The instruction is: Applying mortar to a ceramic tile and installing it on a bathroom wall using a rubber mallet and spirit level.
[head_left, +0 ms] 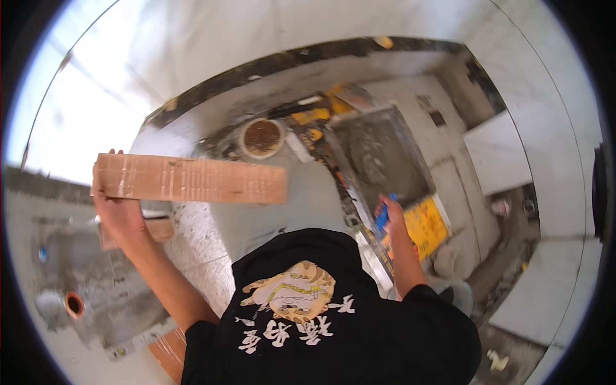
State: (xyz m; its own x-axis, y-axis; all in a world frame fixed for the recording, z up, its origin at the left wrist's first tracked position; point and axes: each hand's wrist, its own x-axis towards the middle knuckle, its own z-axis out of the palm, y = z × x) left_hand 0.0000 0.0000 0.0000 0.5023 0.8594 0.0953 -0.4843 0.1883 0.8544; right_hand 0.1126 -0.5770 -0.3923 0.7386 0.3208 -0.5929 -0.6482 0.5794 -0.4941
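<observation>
My left hand (122, 215) grips one end of a long, narrow, reddish-brown tile strip (199, 180). The strip is held up level across my left side, with faint ridges on the face toward me. My right hand (396, 224) is closed around the blue handle (383, 217) of a tool whose working end I cannot make out. It hovers at the near edge of a rectangular tray (420, 154) holding wet grey mortar (375, 154).
Left of the tray stands a round white bucket (262, 138) with brown contents. A yellow printed sheet (427, 226) lies by the tray's near corner. White tiles (499, 154) line the right side. An orange pipe opening (75, 305) is at lower left, and a clear bucket (459, 295) near my right elbow.
</observation>
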